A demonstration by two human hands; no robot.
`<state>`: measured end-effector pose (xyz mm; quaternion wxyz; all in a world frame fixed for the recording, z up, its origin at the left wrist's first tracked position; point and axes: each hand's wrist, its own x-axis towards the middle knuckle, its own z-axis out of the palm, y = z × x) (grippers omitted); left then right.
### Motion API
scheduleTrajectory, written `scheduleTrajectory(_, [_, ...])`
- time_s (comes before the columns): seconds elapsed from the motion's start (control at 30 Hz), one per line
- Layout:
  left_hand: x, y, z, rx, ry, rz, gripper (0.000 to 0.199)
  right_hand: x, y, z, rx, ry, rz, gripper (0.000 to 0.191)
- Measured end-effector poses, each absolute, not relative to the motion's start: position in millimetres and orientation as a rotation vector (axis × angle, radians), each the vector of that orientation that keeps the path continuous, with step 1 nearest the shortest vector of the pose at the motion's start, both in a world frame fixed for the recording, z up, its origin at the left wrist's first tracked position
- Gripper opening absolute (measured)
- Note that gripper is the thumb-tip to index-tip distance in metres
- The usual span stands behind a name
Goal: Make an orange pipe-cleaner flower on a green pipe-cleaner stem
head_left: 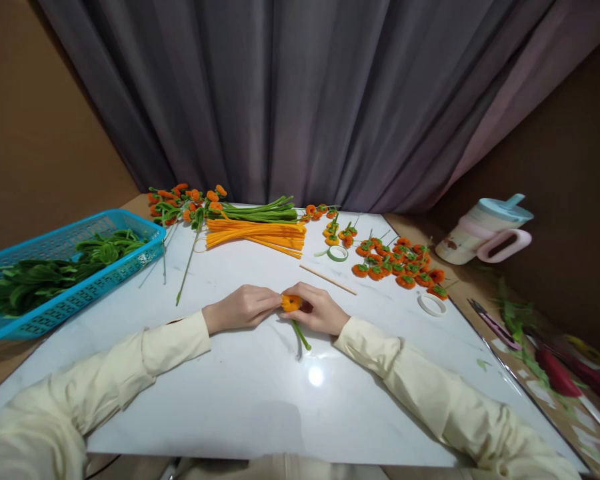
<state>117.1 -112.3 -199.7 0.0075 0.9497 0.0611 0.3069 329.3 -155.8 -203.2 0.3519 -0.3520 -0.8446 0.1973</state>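
Note:
A small yellow-orange flower [292,303] with a dark centre is held between both hands over the white tabletop [200,400]. My right hand [323,311] curls round its right side, thumb and fingers closed on it. From the left, the fingertips of my left hand [243,308] pinch together at the flower's edge. A short green stem [301,335] sticks out below it, pointing down and right. Beyond the hands lies a thin wooden stick [328,279]. Further back is a bundle of yellow-orange strips [255,236], with green strips [260,211] behind it.
A blue basket [73,310] with green leaves stands at the left. Orange flowers [405,263] and a white tape ring [431,305] lie at the right, near a lidded cup [480,230]. Snips [494,323] and a red-handled tool [557,373] lie beyond the right edge.

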Motion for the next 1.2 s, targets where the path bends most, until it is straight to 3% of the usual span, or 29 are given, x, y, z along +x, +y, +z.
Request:
scheduleTrajectory(0.43, [119.9, -116.1, -199.7, 3.135, 0.148, 0.993, 0.018, 329.0, -157.1, -203.3, -0.857, -2.169, 0.513, 0.027])
scheduleTrajectory(0.67, [117.7, -113.4, -199.3, 2.968, 0.269, 1.059, 0.016, 333.7, -150.5, -208.6, -1.042, -2.023, 0.59, 0.056])
scheduleTrajectory(1.0, [117.6, -113.1, -200.6, 2.994, 0.29, 1.122, 0.015, 337.1, -152.5, -207.8, -0.99, -2.159, 0.39, 0.035])
scheduleTrajectory(1.2, [116.7, -114.4, -202.7, 3.044, 0.273, 1.114, 0.02, 336.5, -151.6, -208.3, -0.988, -2.167, 0.388, 0.043])
